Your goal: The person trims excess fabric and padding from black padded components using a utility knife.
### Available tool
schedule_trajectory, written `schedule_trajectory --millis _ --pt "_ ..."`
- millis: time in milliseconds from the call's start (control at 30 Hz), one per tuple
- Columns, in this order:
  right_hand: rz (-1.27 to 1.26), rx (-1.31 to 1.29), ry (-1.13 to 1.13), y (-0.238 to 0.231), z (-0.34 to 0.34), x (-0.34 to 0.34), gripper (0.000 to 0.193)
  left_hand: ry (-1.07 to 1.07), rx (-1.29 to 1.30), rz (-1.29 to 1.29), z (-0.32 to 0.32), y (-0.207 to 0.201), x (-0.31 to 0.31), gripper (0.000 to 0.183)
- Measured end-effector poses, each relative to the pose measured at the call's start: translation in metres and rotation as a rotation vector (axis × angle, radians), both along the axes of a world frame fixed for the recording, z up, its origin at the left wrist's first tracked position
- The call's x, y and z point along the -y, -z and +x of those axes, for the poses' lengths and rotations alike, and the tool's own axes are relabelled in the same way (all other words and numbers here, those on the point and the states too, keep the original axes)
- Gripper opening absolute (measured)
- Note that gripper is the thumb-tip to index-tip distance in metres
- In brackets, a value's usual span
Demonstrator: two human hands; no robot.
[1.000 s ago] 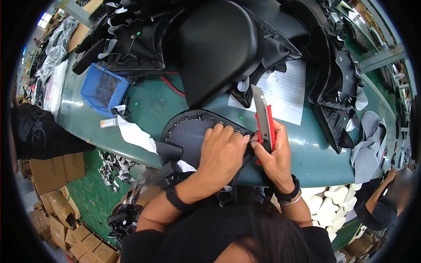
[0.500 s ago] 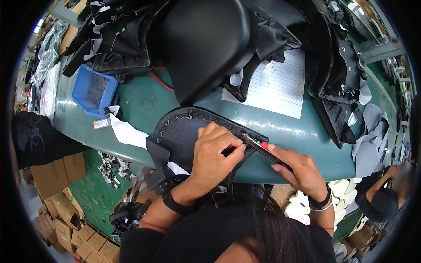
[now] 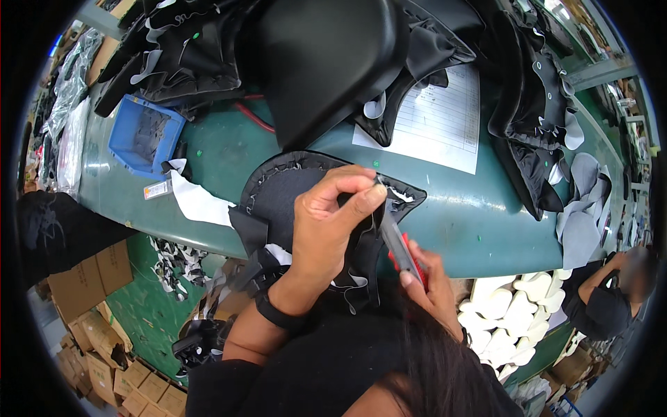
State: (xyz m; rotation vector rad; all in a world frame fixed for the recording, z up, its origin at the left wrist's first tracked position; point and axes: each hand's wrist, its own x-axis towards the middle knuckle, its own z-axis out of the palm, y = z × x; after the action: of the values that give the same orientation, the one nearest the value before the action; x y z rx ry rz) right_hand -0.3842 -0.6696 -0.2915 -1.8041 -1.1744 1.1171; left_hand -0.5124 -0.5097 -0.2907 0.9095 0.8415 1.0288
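A black leather-like panel (image 3: 274,198) with a grey lining and a stapled or stitched-looking rim lies at the table's near edge. Over its right part, my left hand (image 3: 326,219) is closed, thumb and forefinger pinching a small dark bit at the rim; its exact kind is hard to make out. A thin thread hangs below these fingers. My right hand (image 3: 436,288) grips a red and grey utility knife (image 3: 401,250). The knife points up and left, its tip close under the left fingertips. Part of the panel is hidden behind my left hand.
A blue bin (image 3: 146,139) and a white fabric strip (image 3: 198,201) lie on the left. Large black covers (image 3: 323,62) fill the far side, by a printed sheet (image 3: 445,132). Grey pieces (image 3: 587,208) rest at right; white shaped parts (image 3: 511,320) are below. A co-worker (image 3: 611,299) is at far right.
My right hand has drawn the knife down and left, toward me, away from the panel's rim. My left hand has risen slightly, still pinching. The view has shifted a little.
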Motion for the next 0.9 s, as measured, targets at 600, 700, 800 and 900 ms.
schedule_trajectory --millis 600,700,800,900 --pt "-0.014 0.172 -0.344 -0.030 0.019 0.003 0.040 0.804 -0.617 1.016 -0.040 0.006 -0.023 0.027" --pt "-0.017 0.144 -0.245 -0.030 -0.001 0.031 0.042 0.727 -0.537 0.832 -0.038 0.009 -0.019 0.031" --pt "-0.208 0.150 -0.173 -0.048 -0.011 0.061 0.052 0.592 -0.292 0.485 -0.039 0.004 -0.027 0.033" --pt "-0.036 0.427 -0.298 -0.043 -0.002 0.055 0.051 0.547 -0.304 0.439 -0.041 0.005 -0.032 0.032"
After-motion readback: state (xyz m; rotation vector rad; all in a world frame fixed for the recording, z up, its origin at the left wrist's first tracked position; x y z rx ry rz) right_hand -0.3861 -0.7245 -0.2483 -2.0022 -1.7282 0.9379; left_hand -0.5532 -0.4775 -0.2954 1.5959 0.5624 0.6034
